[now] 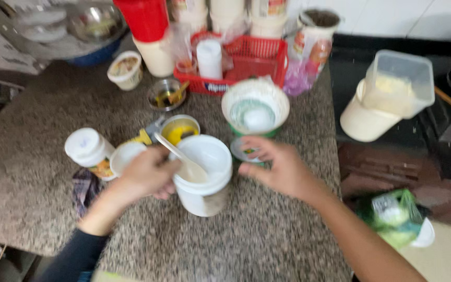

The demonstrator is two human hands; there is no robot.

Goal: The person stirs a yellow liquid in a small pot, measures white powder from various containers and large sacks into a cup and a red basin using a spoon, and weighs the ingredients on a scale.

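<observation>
stood open mid-counter, the white tub. beside it, left hand closed on spoon dipped inside; right hand half-open, empty, by its rim, near lid.

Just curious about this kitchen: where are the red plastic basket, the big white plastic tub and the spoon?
red plastic basket point(250, 58), head view, front wall.
big white plastic tub point(204, 194), head view, outer side.
spoon point(169, 146), head view, handle.

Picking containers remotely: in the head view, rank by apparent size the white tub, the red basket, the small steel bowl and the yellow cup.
1. Red basket
2. White tub, nearer the camera, so these two are uncertain
3. Yellow cup and small steel bowl look alike
</observation>
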